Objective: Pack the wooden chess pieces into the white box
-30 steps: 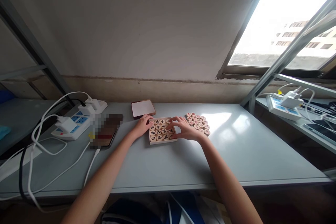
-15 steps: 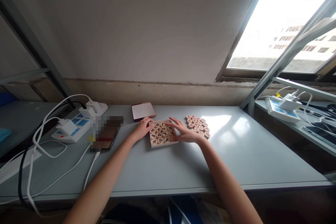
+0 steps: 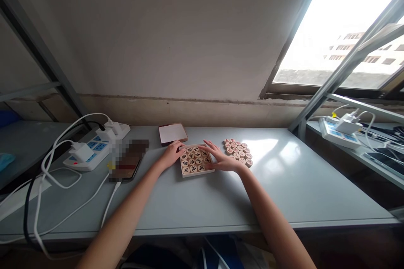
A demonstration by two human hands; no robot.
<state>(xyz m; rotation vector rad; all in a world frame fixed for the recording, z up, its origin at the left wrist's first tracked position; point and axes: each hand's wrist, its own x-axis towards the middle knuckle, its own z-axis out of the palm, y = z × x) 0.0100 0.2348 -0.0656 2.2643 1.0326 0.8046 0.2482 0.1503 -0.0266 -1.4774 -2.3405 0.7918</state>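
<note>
A shallow pale box (image 3: 198, 174) filled with round wooden Chinese chess pieces (image 3: 191, 162), marked in black, lies on the desk in front of me. My left hand (image 3: 172, 154) grips the box's upper left side, its fingertips at the rim. Over the right side of the same box my right hand (image 3: 221, 158) lies with fingers spread, fingertips touching the pieces near that edge. Just right of it, Chinese chess pieces with red characters (image 3: 239, 149) lie in close rows on the desk, partly hidden by that hand. Behind the box sits an open box lid (image 3: 172, 133).
A phone (image 3: 129, 164), partly blurred out, lies at the left with a white cable (image 3: 109, 206). Beyond it is a power strip (image 3: 94, 149) with plugs and looping cords. The grey desk (image 3: 189, 206) meets the wall; another power strip (image 3: 342, 132) stands on the right-hand desk.
</note>
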